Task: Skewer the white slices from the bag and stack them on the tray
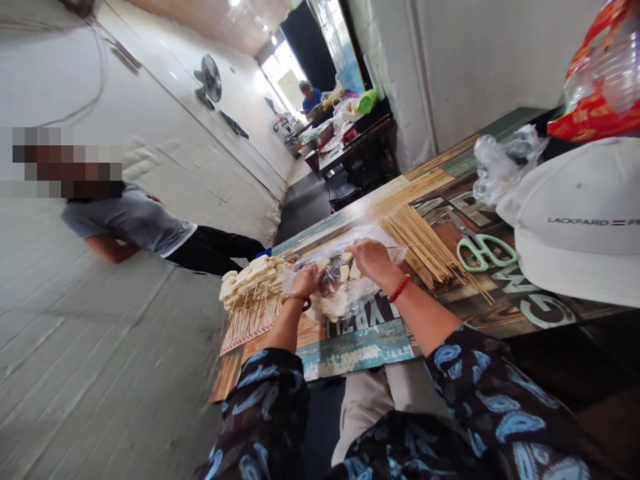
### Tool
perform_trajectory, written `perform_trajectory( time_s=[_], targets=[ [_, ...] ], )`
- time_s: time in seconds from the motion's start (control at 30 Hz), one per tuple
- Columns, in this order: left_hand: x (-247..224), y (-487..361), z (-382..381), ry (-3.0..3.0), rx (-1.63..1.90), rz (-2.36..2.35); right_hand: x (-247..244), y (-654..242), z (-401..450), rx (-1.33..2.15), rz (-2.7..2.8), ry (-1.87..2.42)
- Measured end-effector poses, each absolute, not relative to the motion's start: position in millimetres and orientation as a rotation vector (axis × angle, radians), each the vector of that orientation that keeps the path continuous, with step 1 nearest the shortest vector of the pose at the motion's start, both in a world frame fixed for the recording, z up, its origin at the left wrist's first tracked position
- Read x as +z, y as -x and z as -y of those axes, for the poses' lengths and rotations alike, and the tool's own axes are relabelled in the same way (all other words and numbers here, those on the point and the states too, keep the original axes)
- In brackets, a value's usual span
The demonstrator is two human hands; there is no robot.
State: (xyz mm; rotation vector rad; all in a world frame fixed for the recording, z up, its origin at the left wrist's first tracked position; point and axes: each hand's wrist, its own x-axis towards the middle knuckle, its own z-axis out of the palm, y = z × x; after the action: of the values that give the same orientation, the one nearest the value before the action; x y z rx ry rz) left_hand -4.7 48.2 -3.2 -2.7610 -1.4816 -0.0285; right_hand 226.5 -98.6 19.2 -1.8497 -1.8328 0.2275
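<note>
On the table in front of me lies a clear plastic bag (pixel 333 308) with pale, flat food pieces in it. My left hand (pixel 306 280) is at the bag's left side, fingers curled; what they grip is hidden. Over the bag's right part, my right hand (pixel 371 259) is closed around a thin bamboo skewer (pixel 407 247), which sticks out to the right. Left of the bag, pale food pieces on skewers (pixel 255 275) are piled up, their sticks toward me. A bundle of bare bamboo skewers (pixel 420 243) lies to the right.
Green-handled scissors (pixel 483 253) lie right of the bare skewers. Farther right are a white cap (pixel 580 220), a crumpled plastic bag (pixel 500 167) and a red package (pixel 600 80). A person in a grey shirt (pixel 145 217) leans at the left wall; another sits behind a far table.
</note>
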Motion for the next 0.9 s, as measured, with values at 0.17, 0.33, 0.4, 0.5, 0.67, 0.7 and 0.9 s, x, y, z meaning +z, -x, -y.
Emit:
perform_trajectory(
  time_s=[0.17,0.33,0.4,0.5,0.67,0.7,0.9],
  targets=[
    [-10.8,12.5,-50.9,2.742,-0.019,1.555,14.5,-223.1,98.7,0.208,1.875,1.842],
    [-11.9,10.7,-49.2,2.74,-0.083,1.602,10.6,-222.4,97.7,0.192,1.864,1.877],
    [-9.9,8.9,-48.6,2.752,-0.123,1.599,9.2,-222.6,96.1,0.171,1.859,1.877],
    [-6.6,5.0,-44.0,2.745,-0.212,1.59,5.4,-220.9,94.8,0.134,1.879,1.855],
    [-8.3,-8.3,-30.3,2.783,-0.198,1.551,-12.7,-216.9,91.4,0.058,1.916,1.838],
    [-10.2,-11.3,-30.3,2.79,-0.179,1.543,-17.2,-217.0,88.8,0.045,1.937,1.829],
    [-21.9,-12.9,-36.7,2.802,-0.067,1.54,-34.5,-219.8,82.3,-0.037,1.987,1.796]
  ],
)
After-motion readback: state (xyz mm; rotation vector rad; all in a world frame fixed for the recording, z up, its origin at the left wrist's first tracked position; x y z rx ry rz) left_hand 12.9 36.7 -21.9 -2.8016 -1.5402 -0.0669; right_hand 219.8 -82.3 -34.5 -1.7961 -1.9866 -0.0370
